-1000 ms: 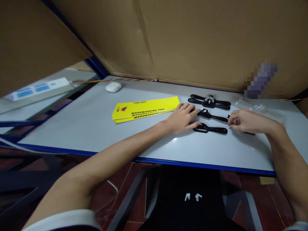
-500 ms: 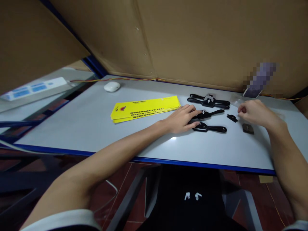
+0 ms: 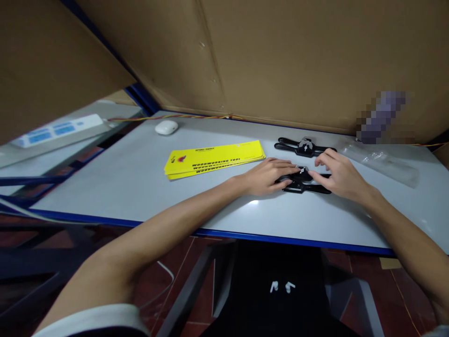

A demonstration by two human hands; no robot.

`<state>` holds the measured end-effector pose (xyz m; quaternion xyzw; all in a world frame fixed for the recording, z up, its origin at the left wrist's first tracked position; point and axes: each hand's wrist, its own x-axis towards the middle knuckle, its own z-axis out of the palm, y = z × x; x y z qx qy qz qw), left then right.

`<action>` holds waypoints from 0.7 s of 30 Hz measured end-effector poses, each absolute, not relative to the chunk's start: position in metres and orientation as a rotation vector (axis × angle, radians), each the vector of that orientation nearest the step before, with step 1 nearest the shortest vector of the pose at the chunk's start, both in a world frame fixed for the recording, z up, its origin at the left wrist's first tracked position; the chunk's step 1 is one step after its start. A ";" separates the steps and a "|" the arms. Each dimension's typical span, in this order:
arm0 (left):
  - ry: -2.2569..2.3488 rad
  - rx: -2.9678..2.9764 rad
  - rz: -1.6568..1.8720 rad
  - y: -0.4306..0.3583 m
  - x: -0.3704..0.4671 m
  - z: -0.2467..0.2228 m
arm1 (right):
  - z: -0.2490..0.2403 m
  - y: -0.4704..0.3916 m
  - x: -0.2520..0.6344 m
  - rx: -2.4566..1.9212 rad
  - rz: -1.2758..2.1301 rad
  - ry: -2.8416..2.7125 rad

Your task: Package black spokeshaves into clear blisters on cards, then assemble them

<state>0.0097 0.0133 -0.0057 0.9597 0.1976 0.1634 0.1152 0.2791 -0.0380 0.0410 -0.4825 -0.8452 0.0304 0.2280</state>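
Note:
My left hand (image 3: 271, 177) lies palm down with its fingers stretched over the left handles of two black spokeshaves. The front spokeshave (image 3: 298, 187) and the middle spokeshave (image 3: 304, 174) lie close together. Just right of their centres is my right hand (image 3: 345, 178), thumb and fingertips apart, covering part of the right handles. I see nothing held between its fingers. Behind both hands, another spokeshave pair (image 3: 305, 147) shows a round silver plate in its middle. Whatever lies beneath my right hand is hidden.
Yellow cards (image 3: 213, 157) printed "WOODWORKING TOOL" lie left of my left hand. A clear plastic bag (image 3: 386, 164) lies at the right. A white case (image 3: 166, 127) sits at the back left, and a power strip (image 3: 59, 131) on the neighbouring surface. Cardboard (image 3: 280, 61) walls the back.
My right hand has moved left to the spokeshaves, uncovering the plastic bag. The middle spokeshave now lies nearer the front one. The small black part and dark block are no longer visible.

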 end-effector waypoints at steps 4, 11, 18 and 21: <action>0.580 2.740 0.535 0.011 0.012 -0.006 | 0.028 -0.040 0.265 -1.387 0.198 -2.343; 0.562 2.613 0.613 0.006 0.021 -0.006 | 0.020 -0.036 0.258 -1.489 0.310 -2.325; 0.595 2.578 0.594 0.007 0.021 -0.007 | 0.024 -0.044 0.245 -1.732 0.232 -2.335; 0.599 2.565 0.598 0.007 0.021 -0.008 | 0.025 -0.045 0.242 -1.746 0.195 -2.349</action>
